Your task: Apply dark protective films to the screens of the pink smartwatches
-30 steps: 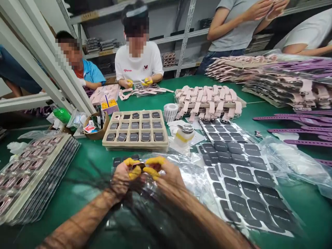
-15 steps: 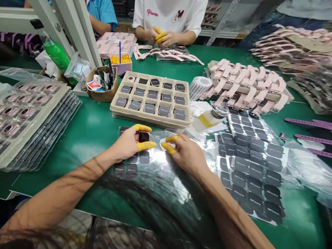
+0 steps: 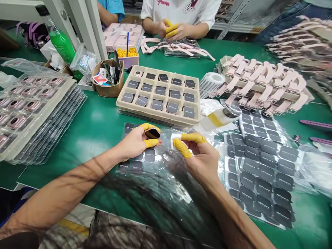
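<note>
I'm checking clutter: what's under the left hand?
Dark labelled squares show around the left hand, which holds a dark-faced device; whatever lies directly beneath its palm is covered.

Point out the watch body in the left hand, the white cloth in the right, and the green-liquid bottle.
Watch body (image 3: 153, 133): head view, dark screen.
White cloth (image 3: 176, 137): head view, exposed upper part.
Green-liquid bottle (image 3: 61, 44): head view, liquid-filled middle.

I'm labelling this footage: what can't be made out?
All in the head view:
Dark-faced device in the left hand: underside, turned away.
White piece: part hidden by the right hand.
Purple straps: ends cut off by the right edge.
Bag label: print too small.
</note>
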The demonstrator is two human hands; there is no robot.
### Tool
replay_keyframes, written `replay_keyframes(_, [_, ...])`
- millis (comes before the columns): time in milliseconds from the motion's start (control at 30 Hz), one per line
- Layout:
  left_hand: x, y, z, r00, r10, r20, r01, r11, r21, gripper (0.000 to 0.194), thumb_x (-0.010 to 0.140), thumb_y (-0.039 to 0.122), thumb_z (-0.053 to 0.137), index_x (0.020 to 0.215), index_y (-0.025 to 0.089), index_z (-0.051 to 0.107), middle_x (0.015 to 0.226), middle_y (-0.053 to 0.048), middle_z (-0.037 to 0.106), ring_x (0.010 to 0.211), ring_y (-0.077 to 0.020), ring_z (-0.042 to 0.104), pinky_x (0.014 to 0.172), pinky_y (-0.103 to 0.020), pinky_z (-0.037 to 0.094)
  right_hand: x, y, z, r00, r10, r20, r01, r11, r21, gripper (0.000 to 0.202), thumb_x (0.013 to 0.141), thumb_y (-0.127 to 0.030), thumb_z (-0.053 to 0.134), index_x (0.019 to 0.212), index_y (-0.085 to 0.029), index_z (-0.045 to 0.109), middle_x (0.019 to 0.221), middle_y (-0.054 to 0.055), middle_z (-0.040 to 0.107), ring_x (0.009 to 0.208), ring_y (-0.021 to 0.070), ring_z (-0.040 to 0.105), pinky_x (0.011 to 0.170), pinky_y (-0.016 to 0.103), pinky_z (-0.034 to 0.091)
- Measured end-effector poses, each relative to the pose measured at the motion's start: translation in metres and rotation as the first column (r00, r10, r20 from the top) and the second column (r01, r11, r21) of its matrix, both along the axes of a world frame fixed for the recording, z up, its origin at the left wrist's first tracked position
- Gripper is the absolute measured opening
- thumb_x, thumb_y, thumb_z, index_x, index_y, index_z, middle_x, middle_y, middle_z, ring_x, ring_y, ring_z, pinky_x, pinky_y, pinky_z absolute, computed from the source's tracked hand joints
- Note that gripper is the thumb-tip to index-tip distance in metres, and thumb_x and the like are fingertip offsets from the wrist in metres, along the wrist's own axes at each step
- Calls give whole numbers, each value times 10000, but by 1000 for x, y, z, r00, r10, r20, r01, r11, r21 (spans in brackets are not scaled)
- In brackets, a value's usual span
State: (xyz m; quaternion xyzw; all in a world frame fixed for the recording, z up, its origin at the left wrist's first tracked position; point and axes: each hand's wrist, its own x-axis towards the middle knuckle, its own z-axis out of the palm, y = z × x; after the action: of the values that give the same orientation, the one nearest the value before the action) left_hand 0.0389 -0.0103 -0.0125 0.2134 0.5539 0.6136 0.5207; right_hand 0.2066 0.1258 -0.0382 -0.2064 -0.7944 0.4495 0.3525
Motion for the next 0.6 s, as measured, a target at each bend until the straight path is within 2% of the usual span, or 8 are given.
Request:
replay_keyframes(67, [0, -1, -3, 998, -9, -66, 11, 1000, 29, 467, 841, 140, 780, 1215, 191, 505, 995, -33, 690, 874, -170, 739, 943, -398, 589, 0, 3, -4, 1000, 8, 13, -7, 999, -44, 170, 917, -404, 758, 968, -243, 743, 856, 6, 638, 769, 146, 600, 693, 310, 484])
replay_keyframes(133, [1, -2, -6, 994, -36, -108, 40, 998, 40, 534, 836, 160, 788, 1228, 227, 432, 1006, -28, 689, 835, -171, 736, 855, -380, 614, 0, 2, -5, 999, 24, 23, -23, 999, -48, 174, 919, -405, 757, 960, -235, 750, 856, 15, 641, 783, 150, 604, 706, 313, 489])
replay_keyframes(200, [2, -4, -9, 987, -68, -143, 72, 997, 20, 527, 814, 163, 801, 1155, 243, 407, 988, -18, 675, 783, -167, 724, 753, -344, 616, 0, -1, -6, 999, 38, 20, -37, 998, -55, 162, 913, -384, 767, 979, -237, 750, 859, 17, 648, 781, 148, 604, 706, 309, 492])
replay_keyframes(300, [2, -6, -12, 976, -119, -184, 119, 993, -7, 410, 820, 158, 776, 1082, 234, 470, 918, 1, 646, 742, -149, 699, 669, -284, 581, -1, -5, -8, 999, 37, 15, -35, 997, -75, 242, 902, -361, 784, 1112, -250, 735, 885, 10, 675, 731, 135, 599, 679, 301, 499])
replay_keyframes(367, [2, -6, -11, 970, -144, -195, 147, 989, 4, 356, 839, 159, 746, 1116, 226, 533, 895, -2, 650, 745, -142, 691, 666, -266, 567, -2, -7, -7, 999, 38, 27, -38, 999, 2, 239, 918, -336, 767, 1140, -252, 737, 866, 5, 672, 697, 126, 578, 658, 292, 490])
replay_keyframes(500, [2, -6, -7, 960, -159, -231, 163, 987, -1, 593, 788, 145, 787, 1316, 239, 533, 988, -29, 685, 716, -135, 683, 643, -255, 552, -4, -8, -3, 998, 59, 31, -65, 963, 260, 85, 934, -242, 742, 1017, -234, 755, 824, 2, 625, 686, 114, 534, 618, 267, 452])
replay_keyframes(600, [3, -6, -5, 944, -194, -267, 199, 980, -11, 584, 772, 166, 823, 1298, 221, 575, 980, -35, 706, 700, -119, 670, 667, -247, 555, -5, -11, 1, 996, 86, 21, -89, 937, 338, 144, 924, -190, 735, 1060, -235, 733, 844, 2, 605, 707, 119, 554, 609, 260, 458])
